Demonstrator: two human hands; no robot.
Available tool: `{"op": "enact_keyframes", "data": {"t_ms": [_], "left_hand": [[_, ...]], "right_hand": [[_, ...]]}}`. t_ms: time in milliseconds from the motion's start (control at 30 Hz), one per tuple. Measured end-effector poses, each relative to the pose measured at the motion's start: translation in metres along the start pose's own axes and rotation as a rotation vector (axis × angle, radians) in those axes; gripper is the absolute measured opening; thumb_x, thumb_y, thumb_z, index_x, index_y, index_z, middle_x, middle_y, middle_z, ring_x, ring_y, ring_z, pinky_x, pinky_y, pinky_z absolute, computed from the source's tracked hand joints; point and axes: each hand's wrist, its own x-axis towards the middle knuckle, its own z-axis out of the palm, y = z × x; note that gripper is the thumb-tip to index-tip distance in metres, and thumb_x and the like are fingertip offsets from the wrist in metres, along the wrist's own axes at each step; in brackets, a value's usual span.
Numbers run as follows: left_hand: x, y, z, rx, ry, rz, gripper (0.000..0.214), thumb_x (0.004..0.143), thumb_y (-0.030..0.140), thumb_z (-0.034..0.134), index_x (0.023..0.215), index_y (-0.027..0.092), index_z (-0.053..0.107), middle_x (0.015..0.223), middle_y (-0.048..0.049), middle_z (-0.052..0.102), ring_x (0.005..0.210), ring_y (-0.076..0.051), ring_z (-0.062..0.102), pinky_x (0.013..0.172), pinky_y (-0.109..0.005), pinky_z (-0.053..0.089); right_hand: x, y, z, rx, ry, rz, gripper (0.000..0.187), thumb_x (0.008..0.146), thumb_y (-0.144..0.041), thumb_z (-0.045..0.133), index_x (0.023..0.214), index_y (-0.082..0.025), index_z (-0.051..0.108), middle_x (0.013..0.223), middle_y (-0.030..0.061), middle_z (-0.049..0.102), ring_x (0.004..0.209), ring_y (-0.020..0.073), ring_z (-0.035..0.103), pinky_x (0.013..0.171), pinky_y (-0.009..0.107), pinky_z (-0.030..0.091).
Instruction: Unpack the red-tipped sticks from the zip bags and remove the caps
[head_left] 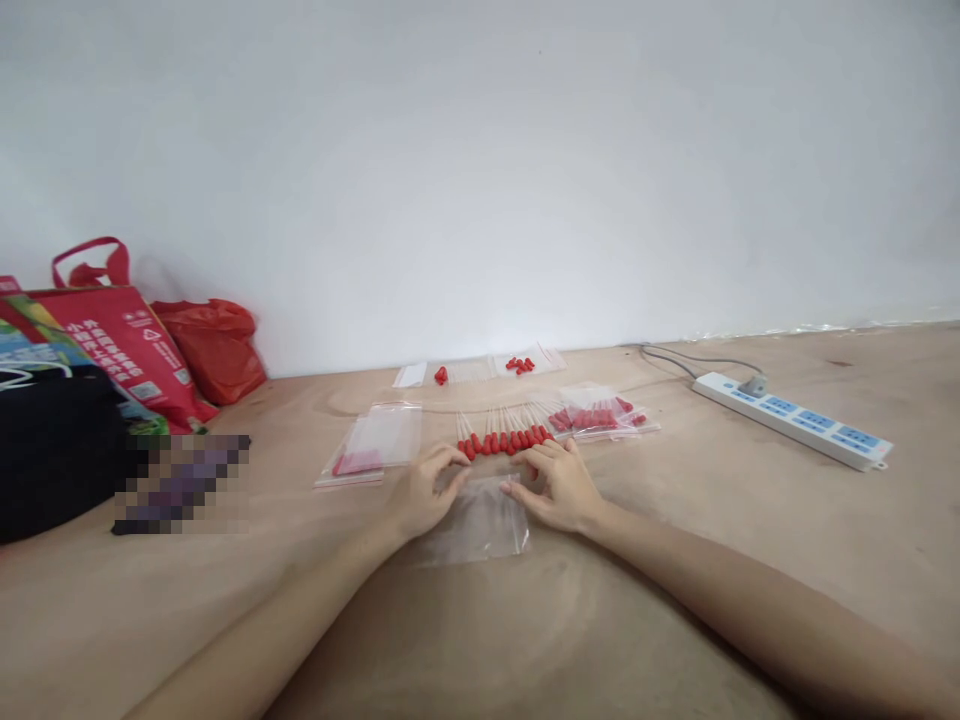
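Released, with finger and thumb parted, the left grip (429,492) rests at the left end of a row of red-tipped sticks (502,442) on a wooden tabletop (637,640). The right grip (561,487) is likewise loose, its fingers at the right part of the row and its thumb set apart, near the rim of a clear plastic bag (484,525); whether either presses on the sticks cannot be told. The row lies between and just beyond the two, red ends near, pale stems pointing far. The clear bag lies flat on the near side of the row. To the left sit overlapping bags (386,435); to the right, filled bags (596,415) show red through the plastic. Farther off, by a pale wall (525,180), lie two small red clusters (519,365). A white power strip (795,420) occupies the far right, a red shopping bag (124,350) the far left.
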Motion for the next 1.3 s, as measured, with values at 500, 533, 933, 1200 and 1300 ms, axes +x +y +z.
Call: {"op": "enact_keyframes", "data": {"t_ms": [500,533,933,1200,1300], "left_hand": [[-0.02,-0.001,-0.001,0.025,-0.118,-0.127,0.025,0.08,0.035,0.047,0.093,0.018,0.06,0.093,-0.006,0.063,0.088,-0.019,0.056,0.079,-0.032,0.042],[-0.019,-0.003,-0.001,0.038,-0.115,-0.17,0.025,0.077,0.037,0.052,0.091,0.018,0.06,0.088,-0.0052,0.062,0.083,-0.019,0.056,0.075,-0.032,0.043],[-0.009,-0.021,-0.027,-0.199,-0.231,-0.32,0.019,0.073,0.037,0.046,0.081,0.019,0.044,0.064,0.0052,0.049,0.051,-0.009,0.045,0.048,-0.019,0.035],[0.026,-0.081,-0.06,0.279,0.197,-0.627,0.023,0.072,0.019,0.04,0.091,0.018,0.054,0.075,-0.0021,0.06,0.069,-0.017,0.06,0.064,-0.026,0.045],[0.033,-0.091,-0.057,0.348,0.172,-0.687,0.025,0.068,0.013,0.043,0.088,0.015,0.057,0.084,-0.008,0.062,0.084,-0.024,0.059,0.074,-0.031,0.044]], "right_hand": [[-0.006,0.007,0.007,0.034,-0.167,-0.397,0.02,0.079,-0.041,0.054,0.089,-0.03,0.067,0.107,0.0043,0.055,0.095,0.0187,0.046,0.08,0.038,0.029],[-0.006,0.007,0.007,0.044,-0.163,-0.427,0.019,0.079,-0.04,0.053,0.088,-0.03,0.067,0.106,0.0041,0.055,0.094,0.0182,0.047,0.08,0.037,0.029],[-0.007,0.005,0.009,0.038,0.087,-0.474,0.024,0.083,-0.034,0.048,0.079,-0.019,0.067,0.091,0.0067,0.057,0.077,0.0153,0.044,0.071,0.032,0.034],[-0.006,0.006,0.01,0.035,0.088,-0.475,0.025,0.083,-0.034,0.047,0.078,-0.018,0.067,0.092,0.0081,0.056,0.079,0.0163,0.046,0.072,0.032,0.036],[-0.006,0.006,0.01,0.022,0.078,-0.481,0.026,0.083,-0.034,0.046,0.078,-0.018,0.066,0.092,0.0081,0.055,0.079,0.0161,0.046,0.072,0.032,0.036]]}}
